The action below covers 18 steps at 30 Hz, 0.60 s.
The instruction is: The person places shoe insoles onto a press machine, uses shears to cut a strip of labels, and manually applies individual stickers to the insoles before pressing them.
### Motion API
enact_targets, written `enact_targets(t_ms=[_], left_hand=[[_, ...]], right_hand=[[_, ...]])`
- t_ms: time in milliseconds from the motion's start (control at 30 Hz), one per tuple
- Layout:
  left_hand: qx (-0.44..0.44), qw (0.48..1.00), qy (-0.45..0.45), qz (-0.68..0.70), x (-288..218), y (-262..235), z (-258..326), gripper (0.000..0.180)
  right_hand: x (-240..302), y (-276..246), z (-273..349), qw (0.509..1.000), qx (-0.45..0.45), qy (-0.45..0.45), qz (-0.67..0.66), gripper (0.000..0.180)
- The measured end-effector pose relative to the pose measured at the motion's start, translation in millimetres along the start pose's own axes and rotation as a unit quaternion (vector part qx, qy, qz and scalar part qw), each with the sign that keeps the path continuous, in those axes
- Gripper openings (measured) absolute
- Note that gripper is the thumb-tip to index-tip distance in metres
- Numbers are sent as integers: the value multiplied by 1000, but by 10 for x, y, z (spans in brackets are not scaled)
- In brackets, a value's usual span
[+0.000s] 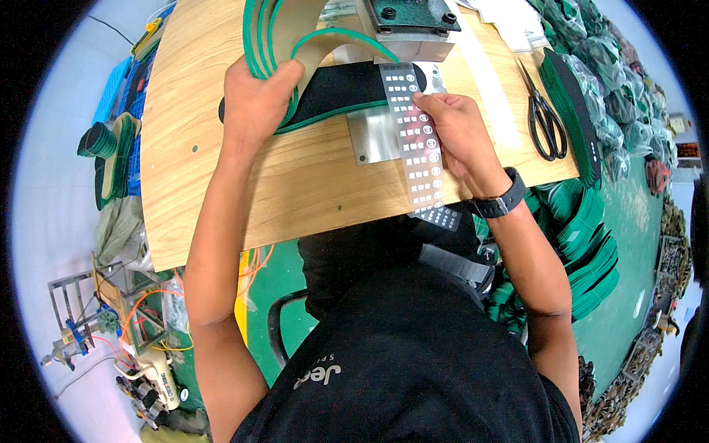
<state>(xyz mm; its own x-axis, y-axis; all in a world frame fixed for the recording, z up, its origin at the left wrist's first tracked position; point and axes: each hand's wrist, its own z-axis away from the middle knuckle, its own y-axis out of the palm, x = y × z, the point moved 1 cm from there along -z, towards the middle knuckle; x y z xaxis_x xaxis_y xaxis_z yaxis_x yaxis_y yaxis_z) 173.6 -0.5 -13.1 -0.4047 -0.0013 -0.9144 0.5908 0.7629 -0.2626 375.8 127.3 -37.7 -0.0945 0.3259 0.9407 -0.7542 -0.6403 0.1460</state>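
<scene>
My left hand (260, 97) is closed round several bent insole-like pads (279, 29), beige on one face with green edges. Beneath them a black pad with a green rim (336, 83) lies flat, its right end on a metal plate (374, 136) below the press head (408, 26). Between thumb and fingers, my right hand (461, 133) pinches a clear strip of white-printed transfer labels (419, 159). The strip's upper end lies over the right part of the black pad; its lower end hangs past the table's front edge. Some of my right fingertips are hidden.
Black-handled scissors (546, 125) lie on the wooden table (192, 170) to the right, near a stack of green-edged pads (572, 111). More pads are piled below the table's right side (576, 244). Bagged bundles (613, 96) stand at the far right. Orange hoses (255, 269) run below the left side.
</scene>
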Motion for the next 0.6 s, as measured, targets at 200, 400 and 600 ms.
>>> enact_targets(t_ms=[200,400,600], left_hand=[[-1,1000,-14,-22,-56,13,53,18],[85,982,-41,-161,-133,64,65,26],[177,936,142,-271,-44,123,24,60]], right_hand=[[-41,10,-16,1000,-15,10,15,25],[-62,12,43,1000,-22,-5,10,29],[31,38,71,997,-44,13,-54,30]])
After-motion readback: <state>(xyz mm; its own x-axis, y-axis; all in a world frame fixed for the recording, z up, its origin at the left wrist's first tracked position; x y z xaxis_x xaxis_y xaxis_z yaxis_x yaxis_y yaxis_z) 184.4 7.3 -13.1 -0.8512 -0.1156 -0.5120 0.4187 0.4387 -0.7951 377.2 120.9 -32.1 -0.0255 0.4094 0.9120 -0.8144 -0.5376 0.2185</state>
